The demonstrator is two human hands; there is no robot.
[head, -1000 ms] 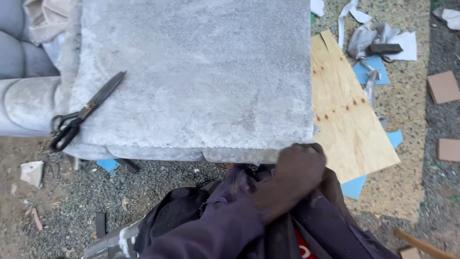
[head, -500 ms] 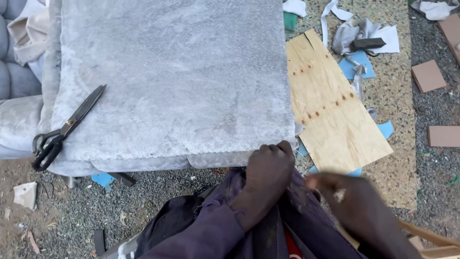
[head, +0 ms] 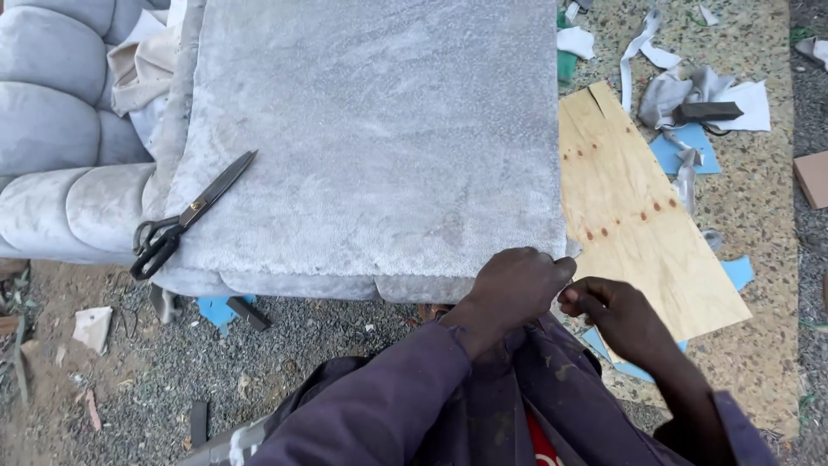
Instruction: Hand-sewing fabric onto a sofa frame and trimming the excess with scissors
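1. Gravel and speckled ground [head: 759,345] lie under an outdoor upholstery job, with offcuts scattered about.
2. A large cushion panel covered in grey plush fabric [head: 379,138] fills the middle of the view, its near edge facing the person.
3. The left hand [head: 511,289] sits at the panel's near right corner, fingers curled down over the fabric edge and apparently pinching it; the exact grip is hidden beneath the knuckles.
4. The right hand [head: 623,318] is just beside the left, off the corner, fingers bent inward with the thumb and forefinger close together. Whether they nip anything I cannot tell.
5. Black scissors [head: 185,216] lie closed on the panel's left side, handles hanging over the edge, well apart from both hands.
6. A tufted grey sofa section [head: 56,164] stands at the far left, touching the panel.
7. A plywood sheet [head: 638,216] lies on the ground to the right of the panel, with blue scraps [head: 686,148] and white cloth strips [head: 655,56] beyond it.
8. Dark purple sleeves [head: 388,406] cover both arms.
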